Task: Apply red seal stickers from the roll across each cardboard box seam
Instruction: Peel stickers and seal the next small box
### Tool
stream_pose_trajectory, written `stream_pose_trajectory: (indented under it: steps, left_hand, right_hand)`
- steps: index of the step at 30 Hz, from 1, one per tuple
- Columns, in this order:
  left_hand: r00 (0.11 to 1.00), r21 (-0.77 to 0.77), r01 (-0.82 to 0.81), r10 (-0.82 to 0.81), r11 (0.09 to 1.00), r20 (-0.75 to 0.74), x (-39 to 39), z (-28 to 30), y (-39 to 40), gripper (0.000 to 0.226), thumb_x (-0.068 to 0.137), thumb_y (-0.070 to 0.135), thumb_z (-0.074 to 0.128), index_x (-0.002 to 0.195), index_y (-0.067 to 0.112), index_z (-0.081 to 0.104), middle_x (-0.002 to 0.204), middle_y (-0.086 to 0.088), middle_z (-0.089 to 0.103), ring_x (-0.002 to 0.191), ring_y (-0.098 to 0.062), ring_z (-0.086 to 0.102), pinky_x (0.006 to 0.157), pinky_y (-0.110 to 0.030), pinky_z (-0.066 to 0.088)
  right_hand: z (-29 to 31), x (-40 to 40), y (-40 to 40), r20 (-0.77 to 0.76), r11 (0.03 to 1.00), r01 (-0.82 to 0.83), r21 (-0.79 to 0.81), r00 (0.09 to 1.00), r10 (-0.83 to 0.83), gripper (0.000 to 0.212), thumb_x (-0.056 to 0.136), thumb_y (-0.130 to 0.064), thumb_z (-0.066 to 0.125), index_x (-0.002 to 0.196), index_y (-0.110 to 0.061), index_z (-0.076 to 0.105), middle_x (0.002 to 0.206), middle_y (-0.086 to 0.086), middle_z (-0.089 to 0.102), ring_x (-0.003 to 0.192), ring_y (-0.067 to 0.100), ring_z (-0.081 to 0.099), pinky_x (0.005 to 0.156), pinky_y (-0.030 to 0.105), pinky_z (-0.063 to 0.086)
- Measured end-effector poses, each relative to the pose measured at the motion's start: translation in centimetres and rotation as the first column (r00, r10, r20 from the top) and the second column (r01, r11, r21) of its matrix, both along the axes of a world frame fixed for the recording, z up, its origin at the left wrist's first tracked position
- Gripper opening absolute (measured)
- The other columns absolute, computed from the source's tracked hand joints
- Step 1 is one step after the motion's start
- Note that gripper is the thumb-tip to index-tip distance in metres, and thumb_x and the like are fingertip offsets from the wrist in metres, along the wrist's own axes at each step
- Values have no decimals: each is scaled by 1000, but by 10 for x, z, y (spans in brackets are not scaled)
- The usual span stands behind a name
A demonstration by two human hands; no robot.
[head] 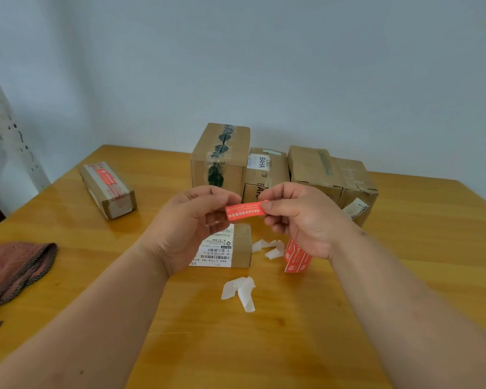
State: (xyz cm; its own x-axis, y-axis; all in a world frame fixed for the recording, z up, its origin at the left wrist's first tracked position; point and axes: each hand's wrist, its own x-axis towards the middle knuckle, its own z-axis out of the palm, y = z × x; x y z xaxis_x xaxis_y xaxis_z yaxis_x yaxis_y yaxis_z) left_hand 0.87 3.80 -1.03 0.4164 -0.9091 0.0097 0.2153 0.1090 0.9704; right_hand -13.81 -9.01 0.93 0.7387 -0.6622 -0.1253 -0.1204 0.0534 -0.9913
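Note:
Both hands hold one red seal sticker (244,210) level in the air above the table. My left hand (191,220) pinches its left end and my right hand (298,217) pinches its right end. Under the hands lies a small cardboard box (236,248) with a white shipping label on top. More red stickers from the roll (296,255) stand just right of it, partly hidden by my right hand. A long box (107,189) at the left carries a red sticker on its top.
Three larger cardboard boxes stand at the back: a tall one with green-printed tape (222,158), a BAHA-labelled one (264,172) and a crumpled one (331,178). White backing scraps (240,292) lie on the wooden table (264,346). A folded reddish cloth (14,268) lies at the left edge.

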Motion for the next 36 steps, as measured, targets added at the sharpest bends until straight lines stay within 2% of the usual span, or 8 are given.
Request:
stream_pose_trajectory:
  steps: [3, 8, 13, 18, 22, 28, 33, 36]
  left_hand:
    - [998, 90, -61, 63, 994, -17, 2, -2, 0, 33, 87, 38, 58, 95, 9, 71, 87, -9, 67, 86, -23, 63, 89, -43, 49]
    - [963, 189, -178, 131, 966, 235, 6, 1, 0, 10, 82, 5, 72, 92, 8, 72, 90, -14, 72, 82, -25, 67, 76, -31, 58]
    - [904, 252, -252, 135, 934, 406, 20, 5, 2, 11, 82, 4, 73, 86, 14, 75, 87, -11, 74, 89, -28, 71, 82, -37, 59]
    - [897, 299, -267, 122, 916, 425, 34, 4, 8, 15, 83, 3, 71, 87, 16, 77, 87, -7, 76, 91, -27, 70, 84, -39, 59]
    - [828, 330, -325, 98, 886, 552, 39, 2, 12, 16, 82, 7, 73, 92, 20, 72, 88, -1, 74, 84, -19, 71, 79, -36, 60]
    - [641, 372, -415, -23, 830, 767, 46, -4, 7, 18, 83, 11, 71, 93, 24, 65, 78, 4, 68, 73, -14, 68, 72, -36, 60]
    - [581, 399, -452, -76, 798, 810, 48, -5, 2, 23, 84, 14, 67, 99, 27, 57, 83, 4, 67, 76, -13, 65, 63, -30, 55]
    - [573, 440, -453, -125, 775, 810, 52, -6, -1, 29, 83, 18, 70, 105, 29, 55, 87, 5, 67, 80, -12, 63, 71, -34, 57]
  right_hand:
    - [-4, 2, 2, -17, 991, 18, -135, 1000, -20, 21, 82, -1, 69, 99, -12, 67, 78, 6, 70, 68, 15, 63, 62, 27, 48]
    - [-3, 7, 5, -108, 955, 31, -294, 992, -65, 9, 84, -9, 70, 91, -13, 69, 82, 5, 74, 73, 15, 71, 67, 29, 52]
    - [-5, 18, 15, -221, 874, 6, -486, 966, -130, 4, 86, -22, 68, 86, -26, 68, 86, -8, 68, 76, 6, 60, 69, 28, 49]
    - [-9, 33, 21, -220, 873, 4, -487, 967, -127, 3, 87, -21, 67, 87, -24, 68, 81, -5, 69, 68, 7, 62, 67, 23, 54]
    - [-17, 43, 24, -244, 866, -18, -500, 962, -121, 3, 88, -23, 66, 91, -23, 67, 82, -7, 69, 63, 2, 60, 54, 11, 45]
    - [-34, 59, 26, -395, 805, -129, -579, 908, -138, 14, 88, -26, 65, 96, -29, 54, 91, -8, 60, 83, 10, 60, 66, 23, 46]
    - [-39, 68, 29, -465, 725, -205, -657, 868, -175, 4, 91, -24, 58, 87, -26, 57, 84, -11, 57, 81, 9, 56, 60, 22, 42]
    - [-40, 72, 28, -483, 714, -219, -665, 855, -187, 4, 90, -22, 57, 87, -25, 59, 86, -10, 59, 82, 10, 57, 61, 22, 43]
